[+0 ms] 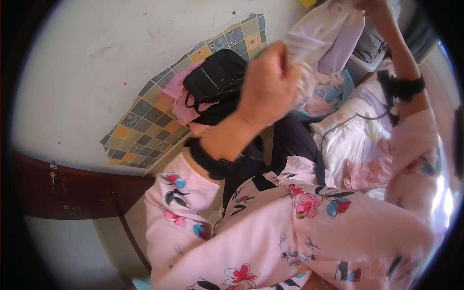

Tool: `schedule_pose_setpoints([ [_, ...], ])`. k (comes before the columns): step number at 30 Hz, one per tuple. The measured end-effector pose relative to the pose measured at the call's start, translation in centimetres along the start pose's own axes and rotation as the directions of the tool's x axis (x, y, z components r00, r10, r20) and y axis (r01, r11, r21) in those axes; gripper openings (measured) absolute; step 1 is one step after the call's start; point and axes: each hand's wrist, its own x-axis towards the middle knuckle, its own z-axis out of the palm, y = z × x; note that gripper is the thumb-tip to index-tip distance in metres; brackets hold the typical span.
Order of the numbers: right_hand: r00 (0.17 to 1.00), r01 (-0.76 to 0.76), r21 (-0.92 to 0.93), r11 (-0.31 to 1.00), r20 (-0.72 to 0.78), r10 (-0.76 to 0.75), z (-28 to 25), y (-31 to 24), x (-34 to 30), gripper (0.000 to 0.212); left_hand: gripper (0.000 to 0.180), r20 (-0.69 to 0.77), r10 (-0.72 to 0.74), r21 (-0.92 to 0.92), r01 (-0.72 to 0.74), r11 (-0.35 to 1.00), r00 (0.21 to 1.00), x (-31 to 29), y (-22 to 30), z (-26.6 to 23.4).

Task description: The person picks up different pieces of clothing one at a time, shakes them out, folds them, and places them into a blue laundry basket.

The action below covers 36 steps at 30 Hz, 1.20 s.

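Note:
A thin white and pale lavender garment (333, 41) hangs stretched between my two raised hands. My left hand (266, 87), a little blurred, is closed in a fist round one bunched end of it. Higher up and to the right, my right hand (376, 7) grips the upper part at the picture's edge; some of its fingers are cut off or hidden. What kind of garment it is, I cannot make out. Below the cloth stands a blue basket (349, 83) with crumpled light and pinkish clothes in it, partly covered by my left hand and the garment.
A black backpack (220, 75) rests on pink cloth (175, 99) against a wall with patterned tiles (145, 113). Right of my legs lie rumpled white bedding (338, 126) and a pink cloth (369, 170). A dark cable (338, 126) runs from my right wristband.

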Motion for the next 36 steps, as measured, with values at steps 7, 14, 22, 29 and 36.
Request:
schedule_pose_setpoints([
  [7, 0.873, 0.468, -0.327, 0.821, 0.318, -0.371, 2.7, -4.8, -0.9, 0.019, 0.034, 0.59, -0.391, -0.53, 0.704, 0.473, 0.706, -6.0, -1.6, 8.0],
  [14, 0.515, 0.514, 0.294, 0.806, 0.645, -0.565, 20.2, 2.8, -15.3, 0.027, 0.032, 0.766, -0.589, 0.097, 0.86, 0.502, 0.257, -14.1, -6.8, 2.3],
  [22, -0.076, 0.191, 0.144, 0.971, 0.988, -0.131, 17.5, 5.9, -30.6, 0.047, 0.025, 0.453, -0.891, 0.273, 0.955, 0.114, -0.023, -23.6, -8.4, -3.3],
  [29, 0.29, 0.352, 0.03, 0.936, 0.947, -0.14, 13.3, 8.3, -35.2, 0.028, 0.048, 0.365, -0.93, -0.216, 0.975, -0.044, 0.039, -24.9, -12.8, -3.2],
  [36, 0.255, 0.34, 0.152, 0.928, 0.935, -0.246, 13.7, 7.4, -34.4, 0.022, 0.042, 0.233, -0.972, 0.004, 1.0, 0.019, 0.018, -21.1, -17.9, 0.5],
])
